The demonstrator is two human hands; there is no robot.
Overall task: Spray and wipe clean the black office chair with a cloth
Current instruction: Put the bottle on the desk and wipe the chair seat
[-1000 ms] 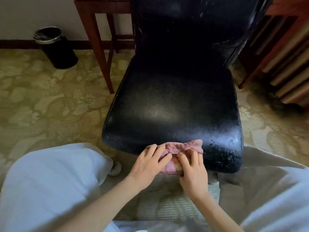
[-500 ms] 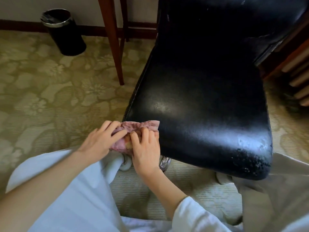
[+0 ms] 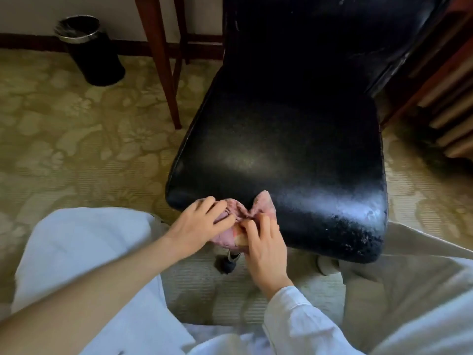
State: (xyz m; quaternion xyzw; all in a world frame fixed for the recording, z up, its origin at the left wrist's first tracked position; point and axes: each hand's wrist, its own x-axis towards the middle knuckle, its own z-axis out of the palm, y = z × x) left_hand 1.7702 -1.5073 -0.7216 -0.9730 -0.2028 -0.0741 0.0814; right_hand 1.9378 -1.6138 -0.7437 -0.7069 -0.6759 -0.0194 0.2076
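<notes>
The black office chair (image 3: 281,160) fills the middle of the view, its leather seat shiny and flaked white at the front right corner. A bunched pink cloth (image 3: 258,208) lies over the seat's front edge near the left corner. My left hand (image 3: 202,224) presses on the cloth's left part with spread fingers. My right hand (image 3: 266,249) presses its lower right part against the seat's front face. The cloth's middle is hidden under my fingers. No spray bottle shows.
A black waste bin (image 3: 89,49) with a liner stands on the patterned carpet (image 3: 71,139) at the back left. Wooden table legs (image 3: 161,60) rise just left of the chair. Slatted wooden furniture (image 3: 440,93) is at the right. My knees in light cloth flank the chair.
Both hands slid the cloth along the seat's front edge, from the middle to the left corner and a little back to the right. The cloth is more bunched now.
</notes>
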